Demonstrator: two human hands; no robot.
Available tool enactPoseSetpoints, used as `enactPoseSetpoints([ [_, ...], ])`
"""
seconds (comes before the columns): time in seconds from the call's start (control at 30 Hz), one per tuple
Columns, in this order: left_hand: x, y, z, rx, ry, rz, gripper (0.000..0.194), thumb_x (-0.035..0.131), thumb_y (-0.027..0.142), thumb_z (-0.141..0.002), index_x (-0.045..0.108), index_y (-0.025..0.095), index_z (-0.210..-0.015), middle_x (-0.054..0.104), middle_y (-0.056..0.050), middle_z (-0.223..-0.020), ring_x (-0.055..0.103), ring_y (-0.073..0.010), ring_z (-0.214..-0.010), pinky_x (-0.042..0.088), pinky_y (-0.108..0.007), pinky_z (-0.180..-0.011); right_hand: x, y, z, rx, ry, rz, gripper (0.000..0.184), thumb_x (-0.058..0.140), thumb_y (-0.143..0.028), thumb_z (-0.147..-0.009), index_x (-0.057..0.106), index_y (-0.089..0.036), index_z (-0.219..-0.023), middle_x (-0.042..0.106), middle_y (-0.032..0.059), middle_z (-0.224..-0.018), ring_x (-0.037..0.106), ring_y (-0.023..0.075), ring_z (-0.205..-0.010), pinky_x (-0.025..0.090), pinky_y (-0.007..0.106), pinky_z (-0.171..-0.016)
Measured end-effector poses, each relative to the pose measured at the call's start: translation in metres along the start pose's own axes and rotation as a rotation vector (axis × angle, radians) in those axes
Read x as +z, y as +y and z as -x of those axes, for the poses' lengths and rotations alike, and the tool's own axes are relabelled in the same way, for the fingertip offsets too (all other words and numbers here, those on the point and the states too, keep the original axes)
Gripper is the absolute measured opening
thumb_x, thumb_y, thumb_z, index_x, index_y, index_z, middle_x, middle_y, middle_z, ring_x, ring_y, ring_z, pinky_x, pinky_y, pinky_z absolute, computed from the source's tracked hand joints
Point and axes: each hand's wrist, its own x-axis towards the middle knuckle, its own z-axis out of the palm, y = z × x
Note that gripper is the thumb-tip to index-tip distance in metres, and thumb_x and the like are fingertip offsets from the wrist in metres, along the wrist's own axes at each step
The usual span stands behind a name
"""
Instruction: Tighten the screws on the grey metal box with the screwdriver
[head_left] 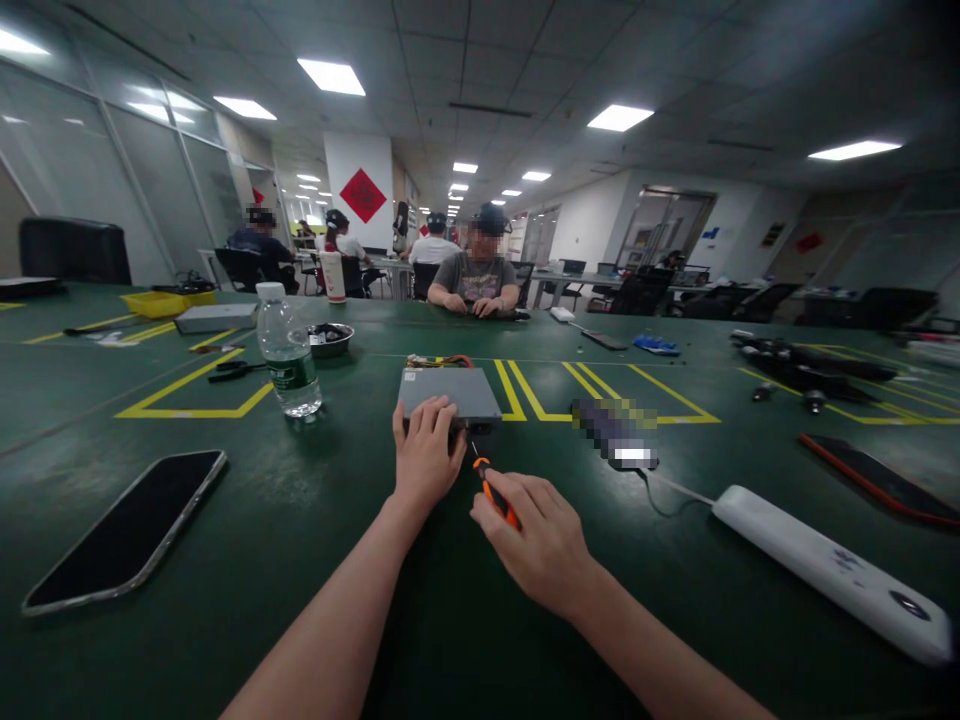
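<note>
Grey rectangular metal box (469, 388) is flat on the dark green table (285, 545). Left hand (426, 450) is draped over its near-left corner, can't tell if that grip's clamped. Right hand's (536, 530) grip is wrapped round an orange-and-black screwdriver (490, 487). I'd brace the box firmly, shaft square to its near face.

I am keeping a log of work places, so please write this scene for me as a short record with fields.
Surface: green table with yellow tape lines
Left hand: rests on the near left part of a grey metal box
Right hand: holds an orange-and-black screwdriver, tip toward the box's near side
Tip touching box: cannot tell
Box's far edge: coloured cables
Left side: dark-screened phone, upright bottle, metal bowl beyond it
Right side: long white device with a cable
Across: seated person, grey shirt
</note>
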Motion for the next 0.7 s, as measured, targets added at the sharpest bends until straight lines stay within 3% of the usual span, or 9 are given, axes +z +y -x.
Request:
enactPoseSetpoints([
  [0.1, -0.0001, 0.0, -0.0002, -0.001, -0.004, 0.002, 0.026, 0.049, 0.027, -0.081, 0.052, 0.023, -0.106, 0.057, -0.006, -0.119, 0.045, -0.0225, -0.116, 0.014, -0.047, -0.108, -0.0025, -0.0017, -0.0051, 0.09, 0.004, -0.027, 0.008, 0.05, -0.021, -0.085, 0.056, -0.017, -0.09, 0.061, 0.0102, -0.087, 0.058, 0.0183, -0.079, 0.049, 0.032, -0.069],
  [0.2, -0.0007, 0.0006, -0.0004, -0.008, -0.001, 0.013, 0.026, 0.048, 0.028, -0.081, 0.052, 0.023, -0.106, 0.057, -0.005, -0.119, 0.046, -0.0223, -0.115, 0.017, -0.046, -0.107, -0.005, -0.0063, -0.0072, 0.133, -0.025, -0.059, 0.016, 0.045, -0.021, -0.085, 0.056, -0.014, -0.094, 0.059, 0.0162, -0.096, 0.058, 0.023, -0.09, 0.05, 0.036, -0.072],
  [0.33, -0.0001, 0.0006, -0.0009, -0.016, 0.017, 0.031, 0.025, 0.048, 0.028, -0.082, 0.053, 0.025, -0.106, 0.057, -0.005, -0.118, 0.047, -0.0223, -0.114, 0.02, -0.045, -0.105, -0.0049, -0.0076, -0.0055, 0.048, -0.017, -0.074, 0.024, 0.04, -0.009, -0.084, 0.054, -0.015, -0.103, 0.058, 0.0163, -0.107, 0.054, 0.0232, -0.106, 0.048, 0.035, -0.081],
  [0.53, 0.0025, -0.0005, -0.001, -0.03, 0.027, 0.028, 0.023, 0.049, 0.027, -0.081, 0.053, 0.025, -0.104, 0.058, -0.005, -0.117, 0.048, -0.0221, -0.113, 0.021, -0.045, -0.104, -0.0066, -0.0029, -0.0078, 0.154, 0.012, -0.02, 0.01, 0.047, -0.018, -0.086, 0.057, -0.016, -0.09, 0.062, 0.013, -0.093, 0.061, 0.0203, -0.086, 0.051, 0.033, -0.072],
  [0.7, 0.0012, 0.0006, -0.0009, -0.035, 0.015, 0.021, 0.024, 0.049, 0.026, -0.081, 0.053, 0.024, -0.104, 0.058, -0.004, -0.117, 0.047, -0.0213, -0.114, 0.02, -0.044, -0.105, -0.0069, -0.0044, -0.006, 0.104, -0.029, -0.043, 0.021, 0.041, -0.01, -0.084, 0.056, -0.013, -0.098, 0.06, 0.0161, -0.104, 0.058, 0.0232, -0.098, 0.05, 0.036, -0.079],
])
